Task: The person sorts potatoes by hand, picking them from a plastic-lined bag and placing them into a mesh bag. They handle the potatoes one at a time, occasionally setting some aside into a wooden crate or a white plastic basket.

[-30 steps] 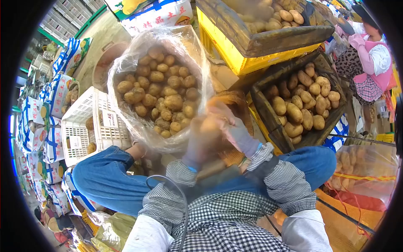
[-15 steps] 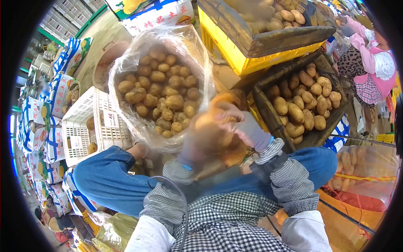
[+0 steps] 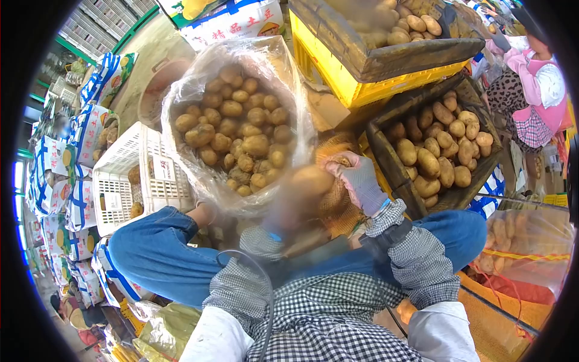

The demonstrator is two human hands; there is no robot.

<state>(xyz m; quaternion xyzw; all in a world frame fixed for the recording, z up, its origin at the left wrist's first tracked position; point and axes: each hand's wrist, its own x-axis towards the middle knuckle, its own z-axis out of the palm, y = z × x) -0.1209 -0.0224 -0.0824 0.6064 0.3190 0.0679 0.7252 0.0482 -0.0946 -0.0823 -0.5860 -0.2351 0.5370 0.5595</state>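
Observation:
My left hand (image 3: 291,202), mostly lost in a blurred smudge over the lap, is next to a large potato (image 3: 311,180); its fingers cannot be made out. In a grey and pink glove, my right hand (image 3: 360,179) has its fingers closed around a smaller potato (image 3: 343,161). Behind both hands lies an orange mesh bag (image 3: 338,205). Beyond my left hand, a clear plastic bag (image 3: 181,99) holds several potatoes. A dark-lined crate (image 3: 386,176) of potatoes stands to the right of my right hand.
A yellow crate (image 3: 338,75) with potatoes stands at the top. On the left are a white basket (image 3: 163,196) and printed sacks (image 3: 48,166). A person in pink (image 3: 534,90) is at the upper right. Bagged potatoes (image 3: 503,238) lie at the right.
A potato now shows clearly in my right hand, whose fingers have closed on it. The large potato beside my left hand is more distinct. The view has shifted slightly.

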